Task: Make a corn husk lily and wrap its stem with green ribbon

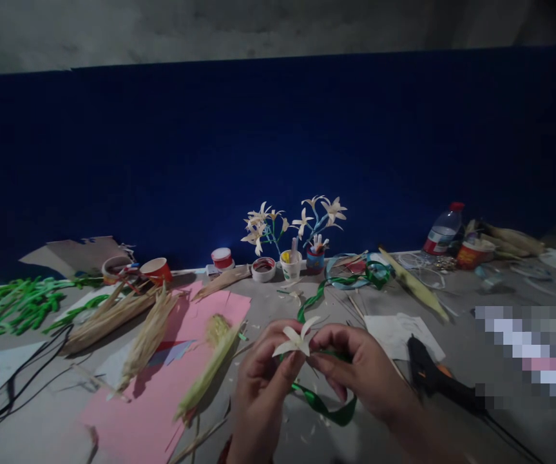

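A pale cream flower [297,340] with pointed petals, like one made from corn husk, is pinched in my left hand [264,377] between thumb and fingers. Close beside it, the fingers of my right hand [352,361] are closed on a shiny green ribbon [323,407] at the flower's stem. The ribbon hangs in a loop below my hands, and another stretch of it twists away behind them toward the back. My fingers hide most of the stem. Small pale scraps lie on the grey table beneath.
Beyond my hands, similar flowers [261,225] stand by a white cup [290,267] and a blue pot [315,260]. A black glue gun [432,379] lies right, near white tissue [403,338]. Leftward are corn husks [147,338], pink paper [127,419] and green stems [21,306]. A bottle [444,232] stands back right.
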The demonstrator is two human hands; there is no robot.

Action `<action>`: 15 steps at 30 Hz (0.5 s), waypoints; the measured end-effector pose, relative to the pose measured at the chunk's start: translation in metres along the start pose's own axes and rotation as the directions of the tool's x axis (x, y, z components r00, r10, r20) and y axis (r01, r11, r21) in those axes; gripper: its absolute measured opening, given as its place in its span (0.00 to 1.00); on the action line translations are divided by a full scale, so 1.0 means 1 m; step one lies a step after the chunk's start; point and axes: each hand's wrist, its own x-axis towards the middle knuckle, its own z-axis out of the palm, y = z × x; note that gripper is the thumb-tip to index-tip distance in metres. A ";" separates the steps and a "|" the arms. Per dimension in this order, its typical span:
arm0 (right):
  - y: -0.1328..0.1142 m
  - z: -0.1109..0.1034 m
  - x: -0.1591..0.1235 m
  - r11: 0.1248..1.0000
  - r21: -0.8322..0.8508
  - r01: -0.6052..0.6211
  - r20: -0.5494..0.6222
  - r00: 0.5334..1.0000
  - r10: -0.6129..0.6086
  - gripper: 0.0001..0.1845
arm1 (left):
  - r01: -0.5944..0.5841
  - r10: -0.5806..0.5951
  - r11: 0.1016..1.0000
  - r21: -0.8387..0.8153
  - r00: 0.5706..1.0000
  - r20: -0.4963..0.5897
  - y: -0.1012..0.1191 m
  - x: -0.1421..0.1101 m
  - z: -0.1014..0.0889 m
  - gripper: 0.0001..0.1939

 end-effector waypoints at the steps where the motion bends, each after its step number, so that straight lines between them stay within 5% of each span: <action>1: 0.000 0.000 0.000 1.000 0.005 0.010 -0.008 1.000 -0.010 0.21 | 0.013 -0.012 1.000 -0.014 1.000 0.004 -0.001 0.001 0.000 0.05; 8: -0.003 0.002 -0.006 0.983 -0.146 0.115 -0.095 0.987 -0.130 0.11 | 0.086 -0.084 0.991 -0.105 0.996 0.016 -0.015 -0.003 0.000 0.03; 15: 0.003 0.003 -0.010 0.875 -0.425 0.232 -0.159 0.932 -0.325 0.06 | 0.280 -0.319 0.913 -0.297 0.943 -0.092 -0.026 -0.003 0.001 0.14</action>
